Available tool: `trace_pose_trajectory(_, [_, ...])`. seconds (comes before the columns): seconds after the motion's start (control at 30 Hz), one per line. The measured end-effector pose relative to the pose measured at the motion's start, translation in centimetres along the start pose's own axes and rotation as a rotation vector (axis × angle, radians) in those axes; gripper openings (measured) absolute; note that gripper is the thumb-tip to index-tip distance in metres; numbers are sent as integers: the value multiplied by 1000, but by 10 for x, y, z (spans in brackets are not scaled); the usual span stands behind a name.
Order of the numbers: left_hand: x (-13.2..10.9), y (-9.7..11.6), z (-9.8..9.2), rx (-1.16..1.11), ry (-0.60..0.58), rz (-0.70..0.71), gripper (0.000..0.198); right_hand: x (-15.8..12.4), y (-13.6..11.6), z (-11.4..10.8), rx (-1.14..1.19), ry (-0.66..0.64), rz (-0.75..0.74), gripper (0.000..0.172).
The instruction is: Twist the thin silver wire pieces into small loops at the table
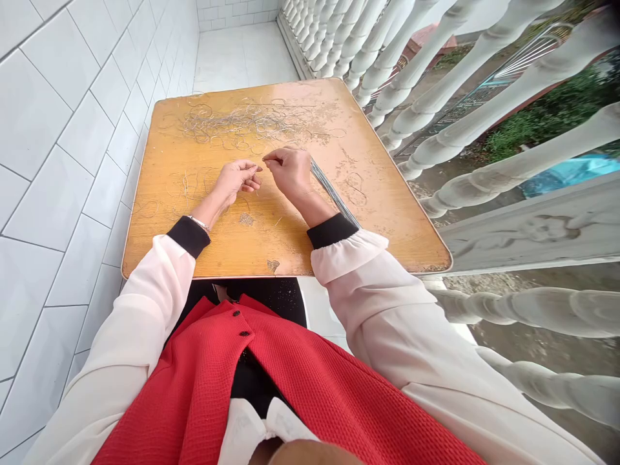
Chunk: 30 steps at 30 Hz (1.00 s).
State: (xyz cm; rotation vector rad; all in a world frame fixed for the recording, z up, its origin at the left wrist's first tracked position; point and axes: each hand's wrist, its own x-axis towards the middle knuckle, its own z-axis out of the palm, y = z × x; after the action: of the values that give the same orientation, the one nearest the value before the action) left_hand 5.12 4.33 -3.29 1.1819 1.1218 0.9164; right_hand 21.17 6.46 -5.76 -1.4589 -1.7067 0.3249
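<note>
Working at a worn wooden bench on a tiled balcony, head view: left hand and right hand meeting near the middle of the top, fingertips almost touching. Right grip pressed together, thumb against forefinger, pinching something too fine to make out. Left grip curled in, fingertips bunched and pointing at the right's, contents not discernible. Tucked under the right palm, a bundle of straight wires, slanting back along the wrist to the black cuff. Heaped across the far side of the bench, a tangle of wire loops; scattered singly, a few more loops just left of the left hand and another pair near the right edge. Flanking the scene, white wall tiles on the left, a white balustrade on the right.
</note>
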Motion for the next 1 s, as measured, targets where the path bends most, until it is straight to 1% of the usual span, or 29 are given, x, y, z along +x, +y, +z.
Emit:
trace_pose_trajectory(0.2, [1,0,-2,-17,-20,-7,21,-4,-9,-2,11,-9,78,23])
trace_pose_trajectory(0.37, [0,1,1,-15,20,5,18,-6,-12,-2,156,-1,122,24])
trace_pose_trajectory(0.53, [-1,1,2,-3,37,-20,17,-7,-13,-2,173,7,137,21])
trace_pose_trajectory(0.67, [-2,1,2,15,45,-23,14,-7,-9,-1,157,15,165,16])
trace_pose_trajectory(0.73, [-3,1,2,15,51,-23,14,-5,-4,0,184,4,186,10])
trace_pose_trajectory(0.77, [-2,1,1,11,58,-22,14,-3,0,1,210,1,198,10])
trace_pose_trajectory(0.87, [-1,2,0,-10,87,-14,16,1,8,-1,291,12,243,19])
trace_pose_trajectory(1.0, [1,0,-2,-20,104,-15,17,4,5,-10,347,19,307,20])
